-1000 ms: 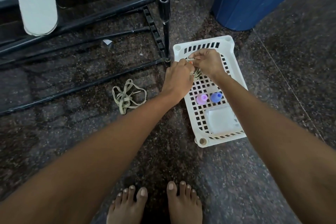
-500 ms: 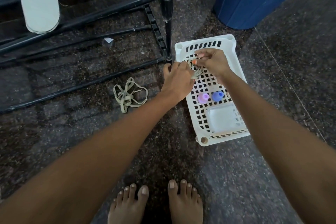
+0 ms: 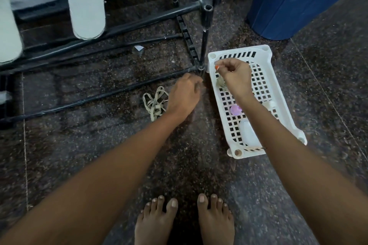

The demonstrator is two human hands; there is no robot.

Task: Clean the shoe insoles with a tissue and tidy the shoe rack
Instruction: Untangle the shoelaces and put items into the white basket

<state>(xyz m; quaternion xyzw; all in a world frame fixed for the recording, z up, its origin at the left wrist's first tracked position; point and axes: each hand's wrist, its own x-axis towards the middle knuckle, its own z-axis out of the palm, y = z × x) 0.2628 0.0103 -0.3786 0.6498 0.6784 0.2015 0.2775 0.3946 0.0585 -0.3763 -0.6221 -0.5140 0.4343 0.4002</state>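
Well beyond left hand point(image 3: 184, 95): insole point(image 3: 87, 6) on rack point(image 3: 139, 21).

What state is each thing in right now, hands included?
Basket: upright on the floor.
Loose lace: tangled on the floor.
Bundled lace: hanging over the basket, pinched by right hand.
Left hand: beside the loose lace, grip unclear.
Insoles: resting on the shoe rack.
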